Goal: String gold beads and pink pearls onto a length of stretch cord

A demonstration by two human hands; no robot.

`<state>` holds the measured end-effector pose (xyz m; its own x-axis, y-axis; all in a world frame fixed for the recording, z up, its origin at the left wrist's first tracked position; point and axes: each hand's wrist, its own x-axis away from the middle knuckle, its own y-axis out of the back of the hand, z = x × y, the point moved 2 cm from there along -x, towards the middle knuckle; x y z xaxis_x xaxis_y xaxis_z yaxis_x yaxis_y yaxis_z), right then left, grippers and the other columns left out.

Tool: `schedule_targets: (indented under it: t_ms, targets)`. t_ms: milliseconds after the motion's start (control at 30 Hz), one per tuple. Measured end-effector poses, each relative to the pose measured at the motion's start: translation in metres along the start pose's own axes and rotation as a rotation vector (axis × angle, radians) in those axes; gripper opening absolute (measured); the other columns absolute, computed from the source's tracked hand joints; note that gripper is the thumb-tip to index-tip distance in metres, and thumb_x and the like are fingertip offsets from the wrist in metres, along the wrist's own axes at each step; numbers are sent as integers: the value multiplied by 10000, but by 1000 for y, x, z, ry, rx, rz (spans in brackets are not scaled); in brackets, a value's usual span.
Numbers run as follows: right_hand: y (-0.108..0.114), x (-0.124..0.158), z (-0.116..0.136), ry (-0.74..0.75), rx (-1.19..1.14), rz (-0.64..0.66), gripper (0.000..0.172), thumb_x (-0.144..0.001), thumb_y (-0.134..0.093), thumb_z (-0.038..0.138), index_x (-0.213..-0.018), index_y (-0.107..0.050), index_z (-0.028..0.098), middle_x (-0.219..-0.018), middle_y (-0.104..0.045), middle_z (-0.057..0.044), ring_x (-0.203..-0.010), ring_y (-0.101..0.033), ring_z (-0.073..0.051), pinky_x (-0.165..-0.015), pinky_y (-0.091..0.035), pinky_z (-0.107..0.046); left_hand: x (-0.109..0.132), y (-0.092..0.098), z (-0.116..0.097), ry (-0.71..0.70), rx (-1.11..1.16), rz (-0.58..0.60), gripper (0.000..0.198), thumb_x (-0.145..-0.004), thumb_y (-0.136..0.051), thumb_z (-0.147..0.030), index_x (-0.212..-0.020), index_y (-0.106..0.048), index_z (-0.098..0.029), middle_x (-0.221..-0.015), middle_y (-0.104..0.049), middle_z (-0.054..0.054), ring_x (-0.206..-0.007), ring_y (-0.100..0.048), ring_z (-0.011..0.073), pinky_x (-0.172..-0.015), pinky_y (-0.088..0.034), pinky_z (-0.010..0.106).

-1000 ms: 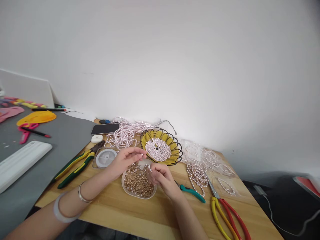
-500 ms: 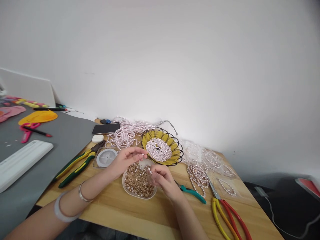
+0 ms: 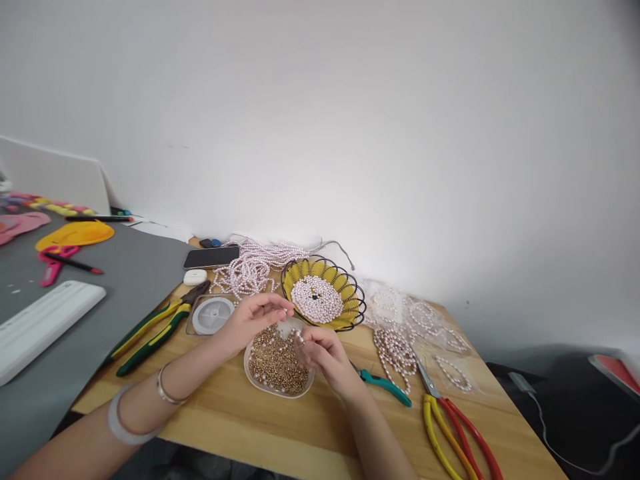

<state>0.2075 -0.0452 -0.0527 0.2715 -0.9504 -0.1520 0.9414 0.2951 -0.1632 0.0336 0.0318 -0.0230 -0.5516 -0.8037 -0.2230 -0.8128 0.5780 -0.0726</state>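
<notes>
My left hand (image 3: 254,321) is closed in a pinch above the far left of a clear plastic tub (image 3: 253,385), with a small pale pearl bead (image 3: 285,311) at its fingertips. The tub holds gold beads (image 3: 277,363) with some pearl beads mixed in. Over the tub's right rim, my right hand (image 3: 327,357) has its fingers pressed together around a few pearl beads (image 3: 299,338). Any thread between the hands is too fine to make out. Just behind stands a yellow basket with black wire loops (image 3: 353,308), filled with loose pink pearl beads (image 3: 317,300).
Green-and-yellow pliers (image 3: 155,337) and a boxed spool (image 3: 213,315) lie left. Teal-handled pliers (image 3: 385,387), red-and-yellow-handled pliers (image 3: 457,427) and bead strands (image 3: 395,350) lie right. More strands (image 3: 247,275) and a phone (image 3: 213,257) lie at the back.
Almost nothing differs. My right hand has shifted very slightly, and the pearl beads at its fingertips sit a touch higher. My left hand keeps its pinch.
</notes>
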Motion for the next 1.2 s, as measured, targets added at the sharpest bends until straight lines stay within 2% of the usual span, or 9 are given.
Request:
schedule_targets:
  t_ms: [300, 567, 1200]
  targets:
    - [2, 2, -3, 17, -21, 20, 435, -924, -661, 499, -633, -533, 202, -572, -408, 50, -536, -356, -125, -547, -287, -279, 1, 0, 4, 35, 20, -30, 210, -845, -773, -348, -974, -770, -183, -955, -794, 74, -873, -723, 188, -742, -564, 260]
    - [1, 1, -3, -10, -29, 19, 436, -907, -675, 512, -636, -530, 202, -564, -411, 54, -522, -339, -116, -537, -291, -270, 1, -1, 2, 39, 41, -3, 204, -851, -774, -346, -971, -771, -181, -917, -791, 67, -880, -719, 184, -783, -562, 263]
    - [1, 1, -2, -9, -24, 17, 443, -910, -674, 510, -631, -524, 200, -561, -421, 51, -520, -346, -114, -528, -278, -265, 1, -2, 1, 25, 38, -3, 213, -858, -763, -362, -968, -764, -179, -899, -769, 67, -841, -695, 180, -759, -554, 272]
